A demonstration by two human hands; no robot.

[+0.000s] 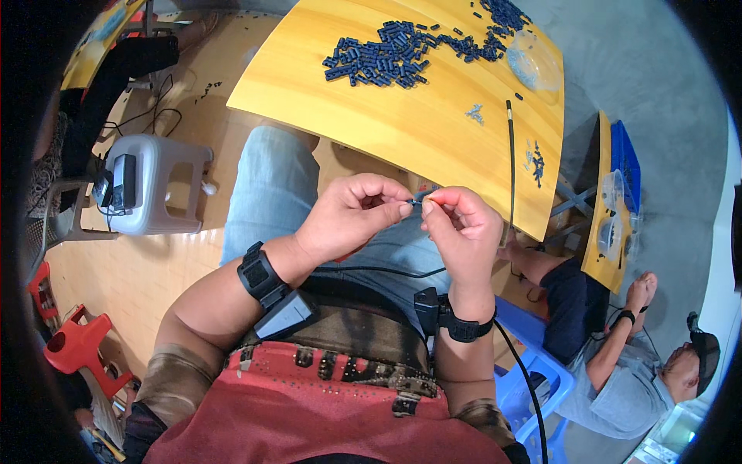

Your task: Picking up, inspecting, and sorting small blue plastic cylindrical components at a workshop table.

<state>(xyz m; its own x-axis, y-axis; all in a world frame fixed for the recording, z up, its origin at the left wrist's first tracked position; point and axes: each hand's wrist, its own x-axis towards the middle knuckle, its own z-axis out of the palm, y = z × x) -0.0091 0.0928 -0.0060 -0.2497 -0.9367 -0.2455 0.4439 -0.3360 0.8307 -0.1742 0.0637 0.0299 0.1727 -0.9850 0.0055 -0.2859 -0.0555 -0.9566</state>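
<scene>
Above my lap, just off the near edge of the yellow table (309,97), my two hands meet fingertip to fingertip. Thumb and index finger of my left hand (348,216) pinch a small dark piece (416,202). From the other side my right hand (466,232) closes its thumb and forefinger at the same piece. Most of it is hidden by the fingertips, so its exact kind does not show. On the table lies a heap of small dark blue-black oblong parts (379,56), with a trail of them running toward the far right.
A clear round tub (533,66) stands at the table's right edge. Small silvery bits (474,114), small dark pieces (538,164) and a thin black rod (511,147) lie nearby. A grey stool (147,182) is at left; a person (626,379) sits at right. Black cable (379,271) crosses my lap.
</scene>
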